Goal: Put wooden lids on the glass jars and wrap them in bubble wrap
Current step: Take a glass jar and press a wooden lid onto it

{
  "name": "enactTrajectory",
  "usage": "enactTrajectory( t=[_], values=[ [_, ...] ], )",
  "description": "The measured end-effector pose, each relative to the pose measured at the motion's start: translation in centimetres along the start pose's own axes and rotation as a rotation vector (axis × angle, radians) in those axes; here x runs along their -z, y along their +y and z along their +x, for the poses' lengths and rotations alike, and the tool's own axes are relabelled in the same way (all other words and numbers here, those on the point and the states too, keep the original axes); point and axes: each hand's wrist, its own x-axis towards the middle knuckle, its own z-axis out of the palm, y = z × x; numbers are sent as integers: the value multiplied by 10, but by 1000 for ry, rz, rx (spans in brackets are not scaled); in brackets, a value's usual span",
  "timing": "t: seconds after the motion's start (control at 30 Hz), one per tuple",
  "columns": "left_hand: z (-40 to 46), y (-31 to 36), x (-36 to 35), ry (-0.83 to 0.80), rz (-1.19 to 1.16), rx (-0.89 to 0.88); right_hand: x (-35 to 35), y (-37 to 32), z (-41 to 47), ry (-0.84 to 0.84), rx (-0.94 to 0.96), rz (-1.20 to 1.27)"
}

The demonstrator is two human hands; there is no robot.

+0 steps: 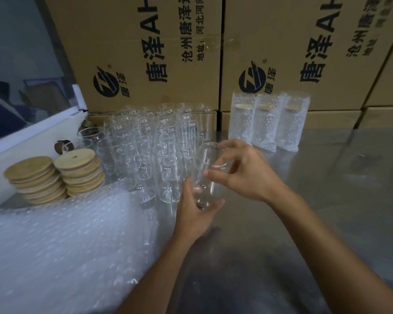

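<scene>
Dim, cool indoor light; wide-angle view, soft throughout

The grey table (327, 200) carries broad, pale sheen at right and far centre, suggesting light from above and behind, though no source shows. A dark soft shadow pools on it under the forearms near the bottom edge. The bubble wrap sheet (61, 241) glares milky white at lower left, its bubbles smeared toward the corner. The cardboard boxes (145, 53) bow and lean outward, their print blurring at the right edge. The cluster of glass jars (150, 143) shows only faint rim highlights; individual outlines are hard to separate.
</scene>
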Motion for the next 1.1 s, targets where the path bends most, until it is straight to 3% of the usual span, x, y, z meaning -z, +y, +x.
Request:
enactTrajectory(
  t=[0.33, 0.57, 0.77, 0.97, 1.1],
  values=[
    [5, -7, -3, -42, -45, -52, 5, 6, 0, -145, -45, -17],
    [7, -20, -6, -84, 10, -44, -12, 3, -1, 114, -82, -100],
    [9, -24, -8, -117, 31, -72, -10, 9, 4, 176, -87, 90],
    [7, -25, -8, -76, 73, -45, 4, 14, 4, -4, -161, 395],
    [8, -24, -8, -108, 7, -36, 8, 14, 2, -128, -152, 365]
  ],
)
